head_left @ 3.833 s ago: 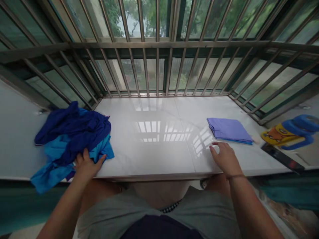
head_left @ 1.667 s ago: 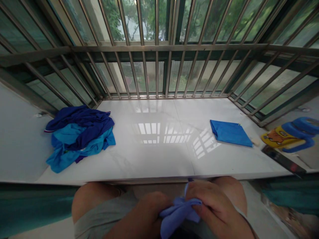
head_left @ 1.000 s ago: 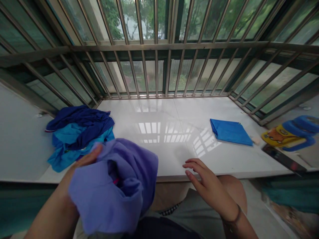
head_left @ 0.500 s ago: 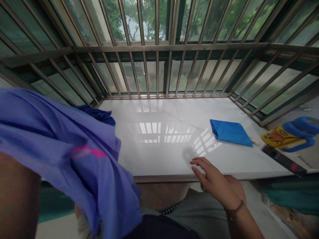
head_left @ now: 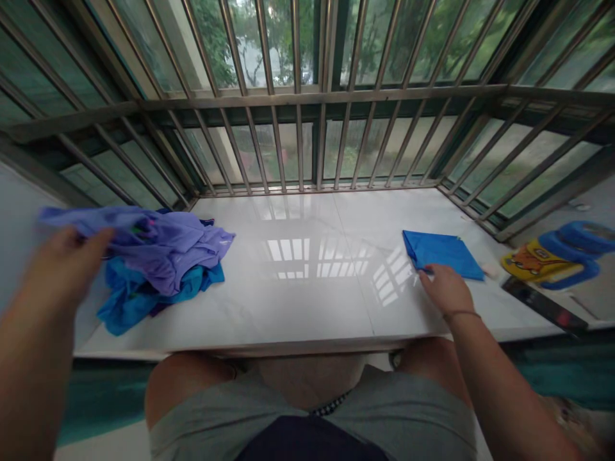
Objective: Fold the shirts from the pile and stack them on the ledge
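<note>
At the left, my left hand (head_left: 72, 259) grips the edge of a purple garment (head_left: 177, 240), fingers closed and a little blurred. The rest of that garment lies loosely over a crumpled pile of clothes, including a bright blue garment (head_left: 127, 294). A dark blue piece (head_left: 207, 222) peeks out behind. On the right, a folded blue cloth (head_left: 449, 253) lies flat on the white sill. My right hand (head_left: 448, 288) is at its near left edge, thumb and fingers pinched on it; the fingertips are partly hidden.
The glossy white sill (head_left: 307, 307) stretches between both hands, its front edge just above my knees. Metal window bars (head_left: 317, 144) stand along the back and sides. A yellow and blue bottle (head_left: 552, 256) and a dark flat box (head_left: 545, 307) are at the far right.
The purple garment has dropped from in front of me onto the pile at left. My right hand has moved forward and right from above the front edge to the folded blue cloth.
</note>
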`<state>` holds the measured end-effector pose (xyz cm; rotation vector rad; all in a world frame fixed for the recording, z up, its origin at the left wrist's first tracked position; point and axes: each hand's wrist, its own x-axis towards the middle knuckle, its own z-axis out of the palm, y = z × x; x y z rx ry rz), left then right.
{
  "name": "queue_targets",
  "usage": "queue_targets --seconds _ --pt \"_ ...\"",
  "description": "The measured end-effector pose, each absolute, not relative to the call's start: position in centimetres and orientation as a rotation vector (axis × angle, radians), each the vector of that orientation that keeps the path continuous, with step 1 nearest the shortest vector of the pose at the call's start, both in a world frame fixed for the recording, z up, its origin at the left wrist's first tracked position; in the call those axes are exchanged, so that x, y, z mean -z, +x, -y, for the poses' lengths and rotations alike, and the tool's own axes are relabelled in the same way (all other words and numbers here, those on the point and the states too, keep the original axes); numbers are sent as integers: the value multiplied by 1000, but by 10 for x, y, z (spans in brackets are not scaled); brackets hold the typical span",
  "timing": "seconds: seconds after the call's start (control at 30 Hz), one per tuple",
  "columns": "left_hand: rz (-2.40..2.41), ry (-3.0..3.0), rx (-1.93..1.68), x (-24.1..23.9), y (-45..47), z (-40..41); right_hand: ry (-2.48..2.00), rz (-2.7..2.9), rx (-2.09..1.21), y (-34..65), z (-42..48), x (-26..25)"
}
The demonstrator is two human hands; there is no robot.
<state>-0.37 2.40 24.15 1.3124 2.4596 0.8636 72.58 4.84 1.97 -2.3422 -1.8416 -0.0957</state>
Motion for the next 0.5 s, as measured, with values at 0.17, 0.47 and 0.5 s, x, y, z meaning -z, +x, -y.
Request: queue_targets --seconds 0.17,0.47,0.5 --pt "-2040 1807 -503 -98 45 -22 -2490 1672 198 719 -75 -21" --pt "-1853 1854 -647 15 108 53 -2167 1756 139 687 -68 -44" --pt "-1801 1797 -650 7 121 59 -2095 1785 100 672 -59 -50"
